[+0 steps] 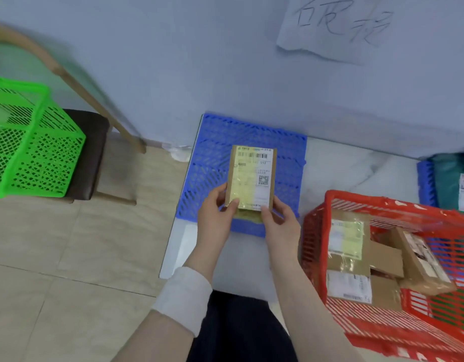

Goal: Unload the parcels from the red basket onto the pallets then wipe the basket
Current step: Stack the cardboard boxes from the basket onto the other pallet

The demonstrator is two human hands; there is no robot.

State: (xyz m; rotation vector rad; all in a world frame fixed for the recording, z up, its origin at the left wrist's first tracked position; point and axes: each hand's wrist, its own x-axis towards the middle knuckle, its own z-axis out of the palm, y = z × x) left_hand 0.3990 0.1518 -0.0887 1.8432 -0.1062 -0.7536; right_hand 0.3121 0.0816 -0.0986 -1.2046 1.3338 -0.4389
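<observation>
currently a small cardboard parcel (250, 177) is held over the blue pallet (212, 142) by both hands. its near left corner is pinched by the left hand (216, 212), with the thumb on the taped top face, and its near right corner is pinched by the right hand (282, 219) in the same way. the label with the barcode is turned upward. whether the parcel already rests on the pallet or is just above it cannot be told from this view.

the unloading step is judged to be in hand, and it is far from finished: several more parcels (348, 254) are seen in the red basket (314, 231), which stands on the floor to the right of the pallet. a second blue pallet (425, 178) with a green bag (453, 176) on it is seen at the right edge, beyond the basket.

for the next move, the parcel probably needs to be laid flat on the pallet and both pinches released, and then another parcel is to be taken from the basket. the wiping is not yet possible while the basket is loaded. no cloth is seen in this view.

a green basket (29, 142) on a chair (87, 152) stands at the left, well apart.
</observation>
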